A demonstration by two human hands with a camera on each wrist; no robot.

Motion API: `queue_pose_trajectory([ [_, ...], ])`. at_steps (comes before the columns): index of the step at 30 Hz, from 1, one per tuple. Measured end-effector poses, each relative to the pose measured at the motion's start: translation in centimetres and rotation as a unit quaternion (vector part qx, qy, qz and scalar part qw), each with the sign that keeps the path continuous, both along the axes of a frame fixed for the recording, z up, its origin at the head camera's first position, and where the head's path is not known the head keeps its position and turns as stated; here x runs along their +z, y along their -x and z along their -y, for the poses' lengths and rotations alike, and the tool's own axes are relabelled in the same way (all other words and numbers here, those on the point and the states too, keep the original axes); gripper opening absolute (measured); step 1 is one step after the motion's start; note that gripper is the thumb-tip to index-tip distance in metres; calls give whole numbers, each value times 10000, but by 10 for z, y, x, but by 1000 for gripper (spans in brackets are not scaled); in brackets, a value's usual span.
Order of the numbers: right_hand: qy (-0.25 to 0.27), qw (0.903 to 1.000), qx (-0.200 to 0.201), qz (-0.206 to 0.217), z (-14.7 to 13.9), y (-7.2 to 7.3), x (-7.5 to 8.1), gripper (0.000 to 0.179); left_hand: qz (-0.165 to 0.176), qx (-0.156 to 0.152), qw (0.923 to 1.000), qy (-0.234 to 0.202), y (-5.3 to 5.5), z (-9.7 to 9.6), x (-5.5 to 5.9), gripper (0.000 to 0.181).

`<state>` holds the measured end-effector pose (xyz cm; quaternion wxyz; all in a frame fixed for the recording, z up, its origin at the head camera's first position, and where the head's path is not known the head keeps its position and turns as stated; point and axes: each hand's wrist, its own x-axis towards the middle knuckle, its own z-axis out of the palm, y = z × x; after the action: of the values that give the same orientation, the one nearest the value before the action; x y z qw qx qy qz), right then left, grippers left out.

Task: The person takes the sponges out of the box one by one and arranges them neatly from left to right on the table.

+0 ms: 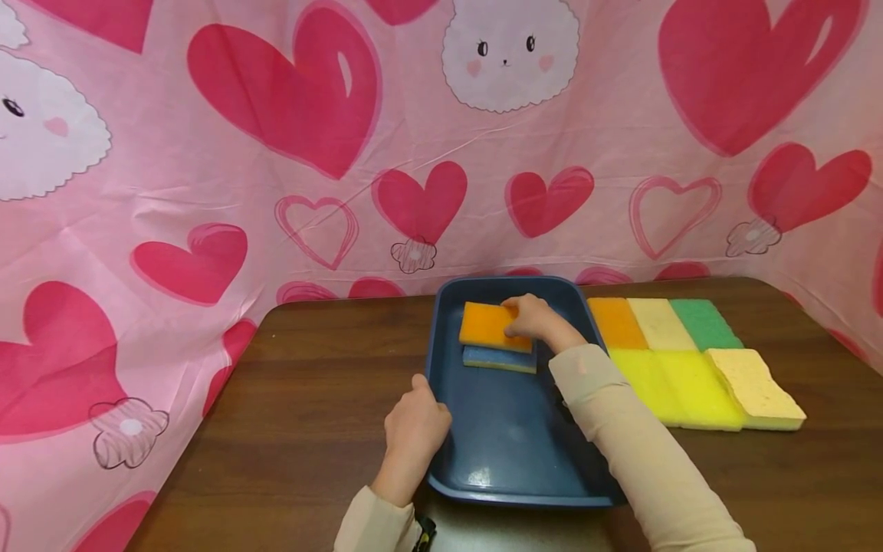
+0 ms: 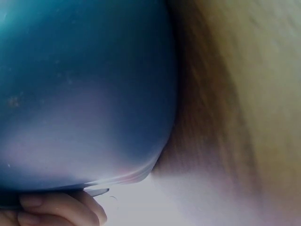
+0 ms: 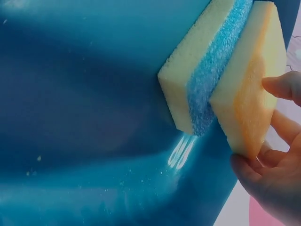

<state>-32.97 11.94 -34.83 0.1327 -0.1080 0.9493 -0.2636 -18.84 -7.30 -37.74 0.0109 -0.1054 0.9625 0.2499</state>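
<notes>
My right hand [image 1: 533,318] pinches an orange-topped sponge [image 1: 486,325] by its right end, thumb on the orange face and fingers along the far edge. Beneath it, a blue-topped sponge [image 1: 500,359] lies in the upper part of a dark blue tray [image 1: 510,437]. In the right wrist view, the orange sponge [image 3: 254,89] leans at an angle over the edge of the blue one [image 3: 207,80], and both show pale foam bodies. At the tray's left side my left hand [image 1: 417,420] grips the rim; its curled fingers [image 2: 61,207] show beside the tray wall in the left wrist view.
On the brown wooden table [image 1: 331,368], right of the tray, several sponges lie side by side: orange [image 1: 617,323], cream [image 1: 661,323], green [image 1: 705,323] and bright yellow [image 1: 676,387]. A pale yellow sponge [image 1: 755,383] sits at their right end. A pink heart-print cloth [image 1: 428,138] hangs behind.
</notes>
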Motion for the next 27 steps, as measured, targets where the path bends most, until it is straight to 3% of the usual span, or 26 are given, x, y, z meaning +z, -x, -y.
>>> queue_pose_trajectory([
  [18, 202, 9980, 97, -587, -11, -5, 10, 42, 21, -10, 10000, 31, 0, 0, -1, 31],
  [27, 408, 9968, 28, -680, -14, -8, 14, 33, 79, -20, 10000, 38, 1, 0, 0, 31],
])
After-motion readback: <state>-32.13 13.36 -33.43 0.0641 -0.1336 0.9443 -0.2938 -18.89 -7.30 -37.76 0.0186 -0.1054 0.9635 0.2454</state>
